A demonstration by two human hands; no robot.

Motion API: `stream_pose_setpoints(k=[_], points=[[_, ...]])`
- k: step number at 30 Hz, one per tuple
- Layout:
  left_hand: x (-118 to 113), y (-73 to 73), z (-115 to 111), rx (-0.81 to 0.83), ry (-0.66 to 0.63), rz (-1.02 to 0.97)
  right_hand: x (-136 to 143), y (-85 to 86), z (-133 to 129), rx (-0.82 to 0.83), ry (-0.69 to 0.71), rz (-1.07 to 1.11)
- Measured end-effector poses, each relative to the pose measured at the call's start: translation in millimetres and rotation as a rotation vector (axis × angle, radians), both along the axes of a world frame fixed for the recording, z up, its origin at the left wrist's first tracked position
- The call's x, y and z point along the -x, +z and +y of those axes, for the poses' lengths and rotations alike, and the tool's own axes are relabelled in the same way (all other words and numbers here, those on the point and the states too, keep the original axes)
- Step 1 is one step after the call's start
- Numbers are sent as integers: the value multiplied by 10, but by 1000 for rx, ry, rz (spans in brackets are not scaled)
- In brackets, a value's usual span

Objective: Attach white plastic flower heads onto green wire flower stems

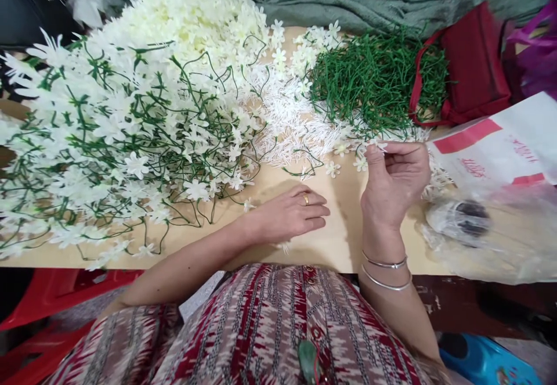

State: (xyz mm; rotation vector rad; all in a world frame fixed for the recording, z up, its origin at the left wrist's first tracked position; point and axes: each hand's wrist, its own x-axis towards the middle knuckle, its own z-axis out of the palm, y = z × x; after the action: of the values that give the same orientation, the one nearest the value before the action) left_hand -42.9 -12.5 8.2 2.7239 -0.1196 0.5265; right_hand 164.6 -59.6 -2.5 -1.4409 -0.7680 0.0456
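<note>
My left hand rests palm down on the table, its fingers stretched out and a ring on one of them. A white petal tip shows just below its palm. My right hand is raised above the table, thumb and fingers pinched on a small white flower piece, mostly hidden by the fingertips. Loose white artificial blossoms lie between the hands. A green wire stem lies beyond my left fingers. White stick-like stamens are spread behind it.
A big heap of white flowers on green stems fills the left side, with loose blossoms behind. Green stems are piled at back right beside a red bag. A printed white bag and clear plastic lie right.
</note>
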Motion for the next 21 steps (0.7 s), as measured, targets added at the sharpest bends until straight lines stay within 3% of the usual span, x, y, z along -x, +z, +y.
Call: stream_pose_setpoints(k=[5,9,12,16,21], points=[[299,64,334,-134,77,36,-29,-37,3,-1,24,-7],[589,259,579,-217,175,237,-39,-33,-2,4,30,-9],[644,420,608,-259,191,297,-40,-26,-8,6,39,-8],[372,511,456,-205,242,225,-43,-29,-13,26,43,-39],[-237,345,307,-237,407,126,-24,-19,2,41,53,-24]])
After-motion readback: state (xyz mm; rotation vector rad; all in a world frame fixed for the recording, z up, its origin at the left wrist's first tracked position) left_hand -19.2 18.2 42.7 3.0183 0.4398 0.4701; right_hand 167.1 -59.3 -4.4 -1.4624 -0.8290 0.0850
